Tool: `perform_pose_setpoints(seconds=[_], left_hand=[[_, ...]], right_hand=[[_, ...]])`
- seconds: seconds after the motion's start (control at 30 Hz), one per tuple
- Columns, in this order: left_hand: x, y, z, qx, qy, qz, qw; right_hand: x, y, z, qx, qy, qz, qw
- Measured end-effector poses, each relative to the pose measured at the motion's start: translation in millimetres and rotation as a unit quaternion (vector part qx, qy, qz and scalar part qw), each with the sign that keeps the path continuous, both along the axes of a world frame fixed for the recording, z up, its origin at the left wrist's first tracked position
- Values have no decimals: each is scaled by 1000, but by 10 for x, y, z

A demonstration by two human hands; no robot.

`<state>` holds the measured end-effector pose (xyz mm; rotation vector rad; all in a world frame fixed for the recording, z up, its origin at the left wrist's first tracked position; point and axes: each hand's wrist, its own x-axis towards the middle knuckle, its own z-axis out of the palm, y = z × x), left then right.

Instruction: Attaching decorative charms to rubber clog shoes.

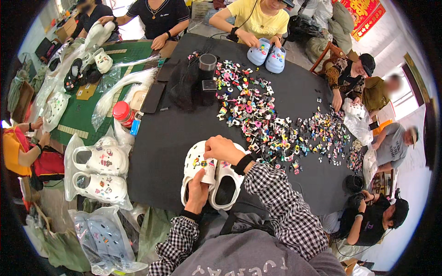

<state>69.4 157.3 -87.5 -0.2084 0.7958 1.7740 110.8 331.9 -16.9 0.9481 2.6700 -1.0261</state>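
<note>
A black tabletop (pixel 175 133) fills the middle of the scene, with other people seated around its far and right sides. Across its right half spreads a wide scatter of small colourful shoe charms (pixel 276 124). To the left lie clear bags holding white clogs (pixel 99 172), and further left a green mat (pixel 87 110). At the near edge sits a pair of white clogs (pixel 209 177), side by side, toes pointing away. The left hand (pixel 198 193) is closed around the heel end of the left clog, holding it. The right hand (pixel 222 149) rests on the toe of that clog, fingers pinched together at a charm on its upper. At the far side a pair of light blue clogs (pixel 267 55) lies under another person's hands.
</note>
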Motion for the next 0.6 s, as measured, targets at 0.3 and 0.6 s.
perform_pose_setpoints(seconds=[0.3, 0.6], left_hand=[[-17, -18, 42, -28, -14, 4, 1000], [-11, 6, 31, -39, -19, 12, 999]], right_hand=[[26, -33, -124, -48, -21, -57, 997], [-148, 83, 8, 84, -115, 51, 988]])
